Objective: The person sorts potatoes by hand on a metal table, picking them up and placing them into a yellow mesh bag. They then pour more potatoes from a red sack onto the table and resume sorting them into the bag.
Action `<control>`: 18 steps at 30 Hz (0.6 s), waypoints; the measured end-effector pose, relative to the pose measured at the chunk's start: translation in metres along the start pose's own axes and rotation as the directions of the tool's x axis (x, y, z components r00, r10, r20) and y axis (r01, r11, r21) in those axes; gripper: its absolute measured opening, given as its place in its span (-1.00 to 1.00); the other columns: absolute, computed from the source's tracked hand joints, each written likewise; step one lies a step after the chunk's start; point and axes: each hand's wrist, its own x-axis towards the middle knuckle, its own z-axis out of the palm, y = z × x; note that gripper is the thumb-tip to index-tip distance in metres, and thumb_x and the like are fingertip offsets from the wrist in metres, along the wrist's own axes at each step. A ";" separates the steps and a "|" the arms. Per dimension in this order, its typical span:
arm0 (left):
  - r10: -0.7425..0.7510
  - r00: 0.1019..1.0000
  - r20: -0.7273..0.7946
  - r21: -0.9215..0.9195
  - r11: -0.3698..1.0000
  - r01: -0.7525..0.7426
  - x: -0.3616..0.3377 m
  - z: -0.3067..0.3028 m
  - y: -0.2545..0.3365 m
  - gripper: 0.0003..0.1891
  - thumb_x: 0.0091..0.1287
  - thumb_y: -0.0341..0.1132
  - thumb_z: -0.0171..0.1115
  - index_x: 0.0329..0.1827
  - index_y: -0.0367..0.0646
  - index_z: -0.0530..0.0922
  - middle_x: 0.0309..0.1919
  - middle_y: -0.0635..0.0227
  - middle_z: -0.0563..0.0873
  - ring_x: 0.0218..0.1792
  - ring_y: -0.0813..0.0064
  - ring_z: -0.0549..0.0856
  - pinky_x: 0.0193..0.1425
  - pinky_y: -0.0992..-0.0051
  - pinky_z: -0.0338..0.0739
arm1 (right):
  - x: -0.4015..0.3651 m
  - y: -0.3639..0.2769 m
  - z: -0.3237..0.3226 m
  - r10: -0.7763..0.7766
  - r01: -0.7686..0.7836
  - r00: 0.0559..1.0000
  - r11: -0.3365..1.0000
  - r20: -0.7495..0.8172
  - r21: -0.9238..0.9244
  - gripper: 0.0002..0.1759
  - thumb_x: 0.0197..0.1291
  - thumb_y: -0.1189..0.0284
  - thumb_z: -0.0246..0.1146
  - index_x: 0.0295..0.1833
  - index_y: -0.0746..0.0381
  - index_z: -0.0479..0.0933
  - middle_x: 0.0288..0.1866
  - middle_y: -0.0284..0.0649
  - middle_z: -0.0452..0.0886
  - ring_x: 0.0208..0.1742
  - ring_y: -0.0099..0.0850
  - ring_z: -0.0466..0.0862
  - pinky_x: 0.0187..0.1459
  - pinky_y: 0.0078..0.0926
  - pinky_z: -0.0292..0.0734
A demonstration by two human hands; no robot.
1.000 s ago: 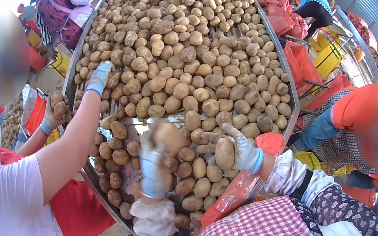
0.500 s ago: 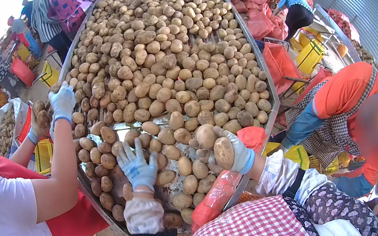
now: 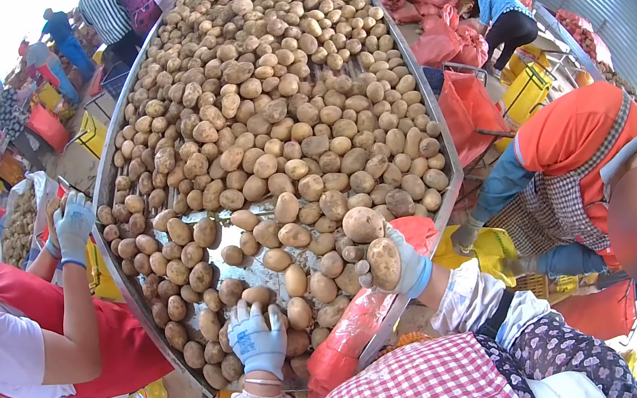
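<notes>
My left hand [image 3: 258, 340], in a pale blue-and-white glove, lies palm down over the potatoes at the near end of the sorting table. Its fingers are spread and their tips touch a brown potato [image 3: 258, 295]. My right hand [image 3: 405, 262], gloved the same way, is closed around several potatoes at the near right. A large round potato [image 3: 363, 225] and a cut-looking or pale-faced oval potato [image 3: 384, 262] show on top, with smaller ones [image 3: 355, 254] beside them. The fingers' undersides are hidden.
The metal-edged table [image 3: 444, 147] is heaped with potatoes toward the far end. Red plastic bagging [image 3: 357, 334] hangs over the near right edge. A person in a red apron [image 3: 120, 339] stands left; another in orange [image 3: 576, 141] bends at the right beside yellow bags [image 3: 484, 252].
My left hand has moved down toward me and slightly right, onto other potatoes. My right hand still holds its potatoes. The person at left has drawn their hands back from the table.
</notes>
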 end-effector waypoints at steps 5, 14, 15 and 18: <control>0.245 0.966 0.089 -0.986 0.157 0.051 0.037 -0.030 0.114 -0.36 0.37 -0.28 0.21 0.45 -0.27 0.18 0.35 0.15 0.35 0.36 0.32 0.34 0.43 0.35 0.22 | -0.014 0.008 0.013 0.000 0.010 1.000 0.943 0.029 -0.332 -0.28 0.35 -0.23 -0.19 0.19 0.16 0.42 -0.14 -0.06 0.66 -0.36 -0.23 0.69 -0.41 -0.33 0.62; 0.127 0.988 0.085 -0.974 0.218 0.056 0.052 0.023 0.143 -0.54 0.42 -0.31 0.15 0.32 -0.32 0.36 0.12 0.23 0.55 0.13 0.46 0.52 0.27 0.47 0.39 | -0.031 -0.011 0.016 -0.105 0.110 0.993 0.789 0.044 -0.605 -0.59 0.46 0.13 0.02 0.00 0.29 0.50 -0.16 -0.24 0.64 -0.24 -0.41 0.67 -0.16 -0.46 0.61; 0.200 0.980 -0.023 -0.907 0.408 -0.105 0.052 0.030 0.147 -0.61 0.42 -0.34 0.12 0.26 -0.31 0.45 0.07 0.19 0.58 0.10 0.43 0.54 0.22 0.45 0.41 | -0.025 -0.013 -0.003 -0.156 0.178 0.984 0.765 0.090 -0.619 -0.71 0.43 0.26 0.10 -0.01 0.28 0.51 -0.09 -0.24 0.63 -0.13 -0.47 0.65 -0.04 -0.44 0.58; 0.298 0.955 -0.002 -0.809 0.560 -0.177 0.051 0.014 0.150 -0.58 0.50 -0.27 -0.17 0.25 -0.35 0.45 0.17 0.11 0.54 0.21 0.28 0.50 0.35 0.37 0.30 | -0.019 -0.020 -0.035 -0.313 0.129 0.949 0.507 -0.043 -0.852 -0.61 0.44 0.35 0.07 0.25 0.35 0.42 0.15 -0.24 0.56 0.24 -0.49 0.48 0.26 -0.58 0.37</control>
